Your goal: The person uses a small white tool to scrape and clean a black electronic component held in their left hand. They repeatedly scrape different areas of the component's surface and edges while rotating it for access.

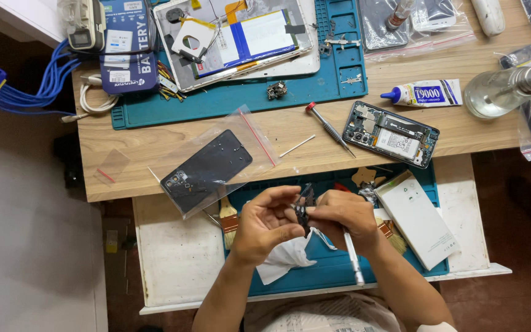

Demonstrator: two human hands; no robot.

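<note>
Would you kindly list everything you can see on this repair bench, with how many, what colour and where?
opened phone: one, dark with exposed boards, desk right of centre
screwdriver: one, red-capped, left of the opened phone
glue tube: one, white with blue cap, far right of desk
phone back cover: one, black, in a clear bag at the desk's front edge
opened tablet: one, white-framed, on the far teal mat
white box: one, on the near teal mat
blue cables: a bundle, far left
small dark part: one, black, between both hands
tissue: one, white, under the hands
left hand: pinching the part
right hand: on the part, with a white pen-like tool
</note>
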